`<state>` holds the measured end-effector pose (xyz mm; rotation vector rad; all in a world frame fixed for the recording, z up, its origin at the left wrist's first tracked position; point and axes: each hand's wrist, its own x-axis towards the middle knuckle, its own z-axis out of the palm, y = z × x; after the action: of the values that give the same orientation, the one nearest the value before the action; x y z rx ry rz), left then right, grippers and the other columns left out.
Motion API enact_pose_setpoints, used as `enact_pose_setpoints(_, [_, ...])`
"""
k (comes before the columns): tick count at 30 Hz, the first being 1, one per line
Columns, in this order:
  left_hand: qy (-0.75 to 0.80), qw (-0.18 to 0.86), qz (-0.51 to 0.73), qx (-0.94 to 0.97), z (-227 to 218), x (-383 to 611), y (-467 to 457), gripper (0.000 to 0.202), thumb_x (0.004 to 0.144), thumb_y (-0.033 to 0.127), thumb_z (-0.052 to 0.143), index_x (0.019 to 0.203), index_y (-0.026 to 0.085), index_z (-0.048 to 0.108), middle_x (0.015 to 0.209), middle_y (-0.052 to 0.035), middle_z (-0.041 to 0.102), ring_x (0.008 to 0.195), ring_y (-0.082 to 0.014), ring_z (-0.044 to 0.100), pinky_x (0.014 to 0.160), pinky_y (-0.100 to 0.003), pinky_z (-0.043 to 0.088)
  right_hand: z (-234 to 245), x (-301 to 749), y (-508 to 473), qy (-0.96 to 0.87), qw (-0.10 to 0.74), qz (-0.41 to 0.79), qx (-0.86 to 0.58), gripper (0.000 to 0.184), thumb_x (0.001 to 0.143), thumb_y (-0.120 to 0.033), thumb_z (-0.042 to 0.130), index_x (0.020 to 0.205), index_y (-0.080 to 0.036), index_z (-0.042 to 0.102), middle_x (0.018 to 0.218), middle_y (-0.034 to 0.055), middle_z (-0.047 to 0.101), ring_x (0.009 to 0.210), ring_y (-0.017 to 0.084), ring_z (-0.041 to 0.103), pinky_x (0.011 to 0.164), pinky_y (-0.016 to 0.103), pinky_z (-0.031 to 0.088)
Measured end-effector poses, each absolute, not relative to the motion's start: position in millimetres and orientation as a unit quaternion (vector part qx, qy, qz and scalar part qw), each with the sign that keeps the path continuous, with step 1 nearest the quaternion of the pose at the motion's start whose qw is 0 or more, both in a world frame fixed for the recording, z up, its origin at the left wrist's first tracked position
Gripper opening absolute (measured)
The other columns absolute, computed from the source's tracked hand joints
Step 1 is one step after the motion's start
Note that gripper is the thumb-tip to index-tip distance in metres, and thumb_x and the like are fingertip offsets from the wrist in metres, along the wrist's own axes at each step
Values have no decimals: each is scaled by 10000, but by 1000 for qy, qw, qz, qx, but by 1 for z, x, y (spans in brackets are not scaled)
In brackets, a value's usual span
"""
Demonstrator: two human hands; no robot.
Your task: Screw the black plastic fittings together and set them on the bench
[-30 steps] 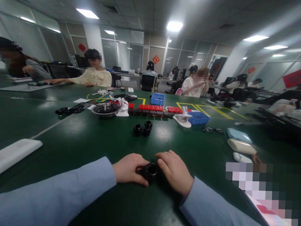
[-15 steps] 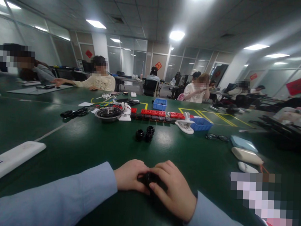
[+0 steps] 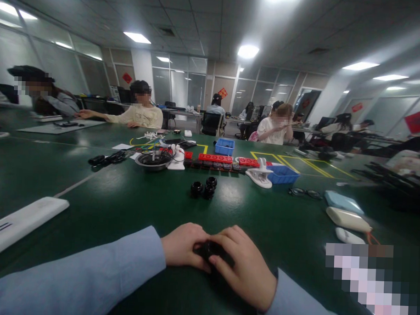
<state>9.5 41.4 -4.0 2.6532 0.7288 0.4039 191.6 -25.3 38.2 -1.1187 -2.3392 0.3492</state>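
Observation:
My left hand (image 3: 184,243) and my right hand (image 3: 245,262) meet close to the front of the green table. Both are closed around a small dark black object (image 3: 208,250), mostly covered by the fingers, so its kind cannot be made out. The right thumb lies along its near side, while the left fingers grip its left end. Farther forward, several glossy black round parts (image 3: 209,188) stand in a small cluster, apart from both hands.
Behind the cluster runs a row of red and black blocks (image 3: 215,158), between a white clip stand (image 3: 261,174) and a round metal dish (image 3: 151,160) with wires. A blue bin (image 3: 283,174) and glasses (image 3: 304,193) lie rightward. Left is a long white case (image 3: 25,222). Other people sit beyond.
The whole view has shifted slightly, with the scene sliding a little to the right. Both hands keep nearly the same grip on the black object.

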Motion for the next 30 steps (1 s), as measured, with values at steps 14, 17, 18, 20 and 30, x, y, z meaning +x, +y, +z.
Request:
enact_pose_setpoints(14, [254, 201, 161, 932, -3, 9, 41, 408, 671, 524, 654, 614, 165, 468, 567, 59, 416, 536, -101, 388, 518, -228, 243, 38, 192, -27, -861, 255, 146, -416, 224, 800, -177, 571, 1024, -184, 568, 908, 60, 558, 836, 208, 478, 720, 354, 416])
enact_pose_setpoints(17, [254, 195, 158, 934, -4, 9, 41, 415, 669, 523, 656, 608, 163, 459, 565, 60, 410, 533, -99, 385, 513, -228, 242, 38, 192, -26, -860, 255, 148, -417, 225, 801, -171, 571, 1026, -184, 570, 907, 59, 558, 837, 206, 477, 724, 353, 414])
enact_pose_setpoints(18, [254, 194, 157, 935, -4, 9, 41, 417, 670, 523, 656, 605, 162, 457, 565, 60, 409, 532, -98, 385, 513, -229, 243, 38, 192, -26, -860, 255, 149, -417, 227, 801, -170, 572, 1027, -184, 570, 907, 58, 558, 837, 206, 477, 725, 354, 413])
enact_pose_setpoints(20, [253, 191, 157, 935, -4, 9, 41, 417, 669, 523, 656, 603, 162, 457, 562, 60, 407, 531, -98, 384, 513, -229, 243, 39, 192, -26, -859, 253, 150, -419, 232, 798, -168, 575, 1030, -185, 569, 912, 60, 558, 838, 208, 476, 727, 356, 413])
enact_pose_setpoints(30, [252, 194, 160, 935, -3, 9, 40, 420, 680, 531, 642, 608, 164, 452, 561, 63, 404, 532, -95, 384, 518, -223, 242, 37, 191, -26, -860, 253, 154, -415, 220, 809, -176, 562, 1029, -181, 566, 917, 63, 556, 843, 211, 475, 733, 360, 413])
